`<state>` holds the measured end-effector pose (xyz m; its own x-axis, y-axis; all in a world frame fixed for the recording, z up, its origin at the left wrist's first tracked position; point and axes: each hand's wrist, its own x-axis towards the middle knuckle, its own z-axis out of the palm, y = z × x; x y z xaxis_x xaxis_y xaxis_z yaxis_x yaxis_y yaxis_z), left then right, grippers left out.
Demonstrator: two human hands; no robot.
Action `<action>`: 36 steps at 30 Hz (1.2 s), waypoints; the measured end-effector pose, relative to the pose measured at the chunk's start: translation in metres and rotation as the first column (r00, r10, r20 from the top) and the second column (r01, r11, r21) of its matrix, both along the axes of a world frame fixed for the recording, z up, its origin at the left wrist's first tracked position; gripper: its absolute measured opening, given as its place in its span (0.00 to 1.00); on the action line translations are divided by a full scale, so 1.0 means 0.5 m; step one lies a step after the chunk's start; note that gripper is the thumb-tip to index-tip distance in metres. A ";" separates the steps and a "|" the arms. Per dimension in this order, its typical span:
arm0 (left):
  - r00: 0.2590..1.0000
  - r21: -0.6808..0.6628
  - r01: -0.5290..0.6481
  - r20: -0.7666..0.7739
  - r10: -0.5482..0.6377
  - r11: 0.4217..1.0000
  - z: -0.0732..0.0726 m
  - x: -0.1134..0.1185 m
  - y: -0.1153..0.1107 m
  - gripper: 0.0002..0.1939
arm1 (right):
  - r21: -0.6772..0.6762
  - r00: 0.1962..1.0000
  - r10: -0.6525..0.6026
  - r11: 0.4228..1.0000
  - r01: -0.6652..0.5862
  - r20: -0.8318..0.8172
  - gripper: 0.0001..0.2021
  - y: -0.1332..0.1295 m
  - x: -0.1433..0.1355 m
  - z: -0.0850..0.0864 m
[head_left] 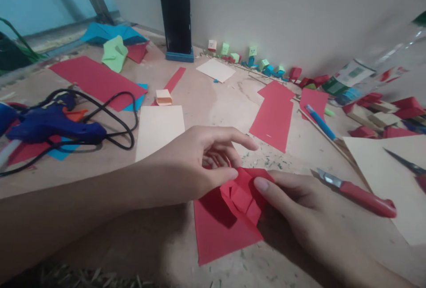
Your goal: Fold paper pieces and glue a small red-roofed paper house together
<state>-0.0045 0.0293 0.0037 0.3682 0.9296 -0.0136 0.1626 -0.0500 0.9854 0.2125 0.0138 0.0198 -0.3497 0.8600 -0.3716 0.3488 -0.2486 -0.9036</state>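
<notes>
Between my two hands is a small folded piece of red paper (244, 197), its creased flaps facing up. My right hand (296, 203) pinches it at the right edge, thumb on top. At its upper left, the thumb of my left hand (206, 159) presses on the paper, while the index finger stretches out above and the other fingers curl beneath. Below the folded piece, a flat red sheet (213, 239) lies on the table, partly in shadow. A cream sheet (161, 124) lies just beyond my left hand.
A red-handled craft knife (366, 197) lies at right, blade bare, near scissors (406, 161) on cream paper. At left, a blue glue gun (56, 124) trails a black cord. A phone (175, 13) stands at the back, beside several small paper figures (253, 53). A plastic bottle (353, 79) lies at right.
</notes>
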 end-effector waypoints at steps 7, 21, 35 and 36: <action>0.999 -0.003 -0.040 0.024 0.040 0.999 0.000 -0.003 0.005 0.19 | -0.225 0.983 0.015 0.973 -0.057 -0.185 0.21 0.009 0.019 -0.013; 0.994 -0.002 -0.094 -0.051 0.094 0.996 0.018 -0.003 0.005 0.05 | -0.125 0.990 -0.010 0.992 -0.008 -0.143 0.24 0.013 0.020 -0.023; 0.878 0.470 0.128 -0.462 0.120 0.873 0.019 -0.009 -0.013 0.05 | 0.063 1.000 0.030 0.998 -0.030 0.005 0.23 0.007 0.005 -0.011; 0.871 0.473 0.133 -0.475 0.126 0.871 0.017 -0.009 -0.014 0.05 | 0.057 0.999 0.037 0.998 -0.037 -0.007 0.23 0.007 0.005 -0.011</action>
